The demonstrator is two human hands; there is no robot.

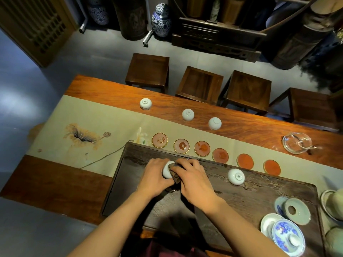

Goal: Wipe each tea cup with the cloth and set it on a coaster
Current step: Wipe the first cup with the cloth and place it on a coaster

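My left hand (153, 175) grips a white tea cup (167, 172) over the dark tea tray (259, 193). My right hand (193, 178) presses a dark brown cloth (175, 178) against that cup. Another white cup (236, 176) lies upside down on the tray to the right. Three more cups stand upside down on the far side of the table (145, 103), (188, 114), (215, 123). Several round reddish coasters lie in a row along the tray's far edge, from the leftmost coaster (159, 140) to the rightmost coaster (272, 167); none carries a cup.
A glass pitcher (297, 143) sits at the far right of the wooden table. Lidded bowls and saucers (288, 236) crowd the tray's near right corner. A beige runner with a lotus painting (83, 136) covers the table's left part. Wooden stools (199, 84) line the far side.
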